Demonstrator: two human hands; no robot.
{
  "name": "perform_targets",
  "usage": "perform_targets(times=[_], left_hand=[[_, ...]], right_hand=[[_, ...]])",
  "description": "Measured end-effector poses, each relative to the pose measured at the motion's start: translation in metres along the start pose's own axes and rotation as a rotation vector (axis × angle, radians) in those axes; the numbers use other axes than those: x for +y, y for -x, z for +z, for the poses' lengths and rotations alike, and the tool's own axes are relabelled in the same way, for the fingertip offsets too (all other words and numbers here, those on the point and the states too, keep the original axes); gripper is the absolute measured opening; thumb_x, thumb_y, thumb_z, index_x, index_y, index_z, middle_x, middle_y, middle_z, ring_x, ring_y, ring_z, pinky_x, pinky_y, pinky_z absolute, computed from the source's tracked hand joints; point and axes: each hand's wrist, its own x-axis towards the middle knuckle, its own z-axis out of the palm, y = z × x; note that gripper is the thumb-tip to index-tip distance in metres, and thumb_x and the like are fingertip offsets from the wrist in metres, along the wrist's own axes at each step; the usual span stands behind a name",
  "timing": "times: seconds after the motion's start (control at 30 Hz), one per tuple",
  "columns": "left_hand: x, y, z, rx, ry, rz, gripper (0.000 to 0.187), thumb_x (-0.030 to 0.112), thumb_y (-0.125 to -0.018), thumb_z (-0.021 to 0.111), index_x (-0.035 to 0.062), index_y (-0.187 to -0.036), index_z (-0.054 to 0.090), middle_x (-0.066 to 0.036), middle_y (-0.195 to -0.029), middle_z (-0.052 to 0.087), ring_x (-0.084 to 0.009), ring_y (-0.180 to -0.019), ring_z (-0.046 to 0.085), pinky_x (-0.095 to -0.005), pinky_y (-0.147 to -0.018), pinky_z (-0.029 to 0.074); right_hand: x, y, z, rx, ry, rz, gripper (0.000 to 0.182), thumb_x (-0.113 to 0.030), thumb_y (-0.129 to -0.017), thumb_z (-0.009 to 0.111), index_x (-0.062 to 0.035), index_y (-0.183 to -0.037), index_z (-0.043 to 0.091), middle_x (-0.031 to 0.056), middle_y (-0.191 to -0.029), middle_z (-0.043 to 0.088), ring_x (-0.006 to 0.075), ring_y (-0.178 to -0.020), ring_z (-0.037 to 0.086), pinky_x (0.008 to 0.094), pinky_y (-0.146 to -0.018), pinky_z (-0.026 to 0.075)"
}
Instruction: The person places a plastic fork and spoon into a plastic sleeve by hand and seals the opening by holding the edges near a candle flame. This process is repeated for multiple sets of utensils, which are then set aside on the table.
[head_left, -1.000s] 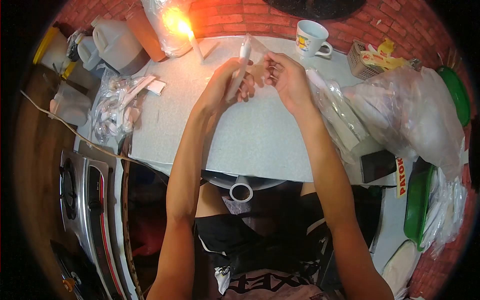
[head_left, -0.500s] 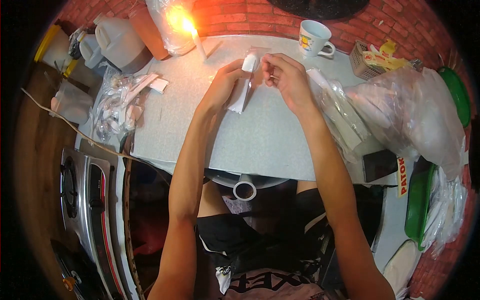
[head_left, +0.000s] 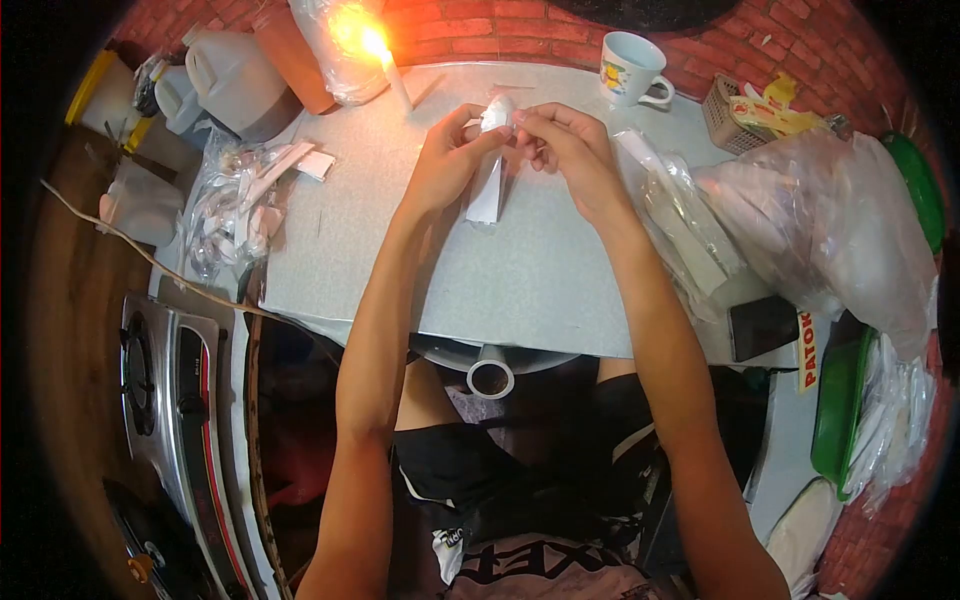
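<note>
Over the middle of the table, my left hand (head_left: 450,155) is closed around what looks like a white plastic spoon (head_left: 497,112) in a clear plastic sleeve. Its rounded end points away from me. A folded white paper strip (head_left: 484,198) hangs below my fingers in the same sleeve. My right hand (head_left: 572,150) pinches at the upper right of this packet, by the sleeve's mouth; its exact grip is too small to make out. Beyond my left hand stands a lit white candle (head_left: 398,88), apart from the packet.
Several finished-looking packets (head_left: 240,205) lie heaped at the left. On the right are clear plastic sleeves (head_left: 680,210), a large plastic bag (head_left: 800,210), a dark phone (head_left: 764,328) and a small basket (head_left: 725,115). A mug (head_left: 630,70) stands at the back; jugs (head_left: 240,85) stand back left.
My right fingers have come in to the packet's top and now pinch there. My left hand has tilted the packet more upright and shifted its grip slightly.
</note>
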Motion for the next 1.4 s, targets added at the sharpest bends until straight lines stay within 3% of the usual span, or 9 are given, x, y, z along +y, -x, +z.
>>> perform_targets(times=[0.1,0.33,0.5,0.73,0.93,1.03,1.1,1.2,1.4], left_hand=[[-0.013,-0.006,-0.002,-0.022,-0.054,0.121,0.016,0.016,-0.097,0.067,0.0032,-0.106,0.065,-0.004,-0.08,0.068,-0.0088,-0.07,0.062,-0.0245,-0.061,0.047],[-0.007,-0.001,-0.002,-0.011,-0.055,0.11,0.018,0.022,-0.095,0.068,0.0045,-0.099,0.066,-0.001,-0.079,0.063,-0.0073,-0.066,0.054,-0.0245,-0.059,0.041],[0.003,0.003,-0.003,0.005,-0.109,-0.021,0.031,0.041,-0.099,0.059,0.0109,-0.095,0.064,0.003,-0.079,0.056,-0.0059,-0.071,0.052,-0.0225,-0.062,0.038],[0.0,0.001,0.0,0.079,-0.09,-0.019,0.033,0.04,-0.096,0.065,0.0073,-0.091,0.066,0.001,-0.076,0.059,-0.0072,-0.062,0.049,-0.0237,-0.055,0.037],[-0.013,-0.006,-0.006,0.106,-0.072,0.045,0.031,0.038,-0.098,0.062,0.008,-0.094,0.068,0.001,-0.076,0.06,-0.007,-0.061,0.05,-0.0239,-0.054,0.038],[-0.013,-0.006,-0.007,0.127,-0.111,0.048,0.034,0.04,-0.1,0.056,0.0082,-0.103,0.069,0.0,-0.077,0.062,-0.0082,-0.062,0.054,-0.0231,-0.054,0.041],[-0.01,-0.004,-0.005,0.093,0.159,0.042,0.037,0.037,-0.101,0.048,0.0083,-0.115,0.067,-0.002,-0.083,0.066,-0.0101,-0.066,0.06,-0.0231,-0.056,0.046],[-0.004,-0.001,-0.005,0.019,0.259,0.062,0.04,0.032,-0.1,0.043,0.008,-0.124,0.064,-0.006,-0.092,0.07,-0.0116,-0.069,0.063,-0.0243,-0.056,0.049],[-0.009,-0.007,-0.01,0.074,0.082,0.126,0.038,0.025,-0.097,0.046,0.0068,-0.124,0.066,-0.008,-0.101,0.072,-0.0134,-0.073,0.065,-0.0258,-0.061,0.051]], right_hand=[[0.0,0.002,0.002,0.01,0.039,-0.005,0.019,-0.02,-0.095,0.071,-0.0012,-0.094,0.071,0.0006,-0.078,0.067,0.0057,-0.066,0.057,0.0221,-0.058,0.044],[0.003,0.001,0.003,0.046,0.149,-0.028,0.018,-0.023,-0.097,0.068,-0.0052,-0.094,0.071,-0.0015,-0.078,0.067,0.0034,-0.066,0.054,0.0198,-0.058,0.04],[0.005,0.0,0.005,0.058,0.173,-0.009,0.016,-0.02,-0.096,0.069,-0.0043,-0.095,0.07,-0.0014,-0.079,0.067,0.0039,-0.067,0.055,0.0203,-0.059,0.041],[0.005,0.001,0.006,0.055,0.202,-0.008,0.017,-0.016,-0.092,0.072,0.0006,-0.094,0.07,0.0032,-0.082,0.071,0.0056,-0.068,0.061,0.0217,-0.057,0.044],[0.004,0.001,0.006,0.017,0.245,-0.029,0.017,-0.015,-0.092,0.073,0.0022,-0.095,0.07,0.0047,-0.082,0.072,0.0068,-0.072,0.063,0.0224,-0.06,0.047],[0.004,0.002,0.007,-0.011,0.233,-0.085,0.017,-0.014,-0.092,0.073,0.0021,-0.095,0.07,0.0047,-0.083,0.071,0.0064,-0.073,0.063,0.0218,-0.061,0.047],[0.003,0.003,0.008,-0.037,0.221,-0.079,0.017,-0.015,-0.093,0.073,0.0018,-0.095,0.071,0.0043,-0.083,0.071,0.0059,-0.072,0.062,0.0209,-0.062,0.047],[0.002,0.003,0.009,-0.048,0.21,-0.102,0.017,-0.016,-0.093,0.073,0.0009,-0.094,0.071,0.0027,-0.08,0.07,0.0051,-0.069,0.06,0.0204,-0.06,0.046],[-0.006,0.007,0.006,-0.099,0.171,-0.07,0.016,-0.023,-0.094,0.07,-0.0063,-0.093,0.071,-0.0012,-0.079,0.067,0.0043,-0.068,0.056,0.0193,-0.061,0.04]])
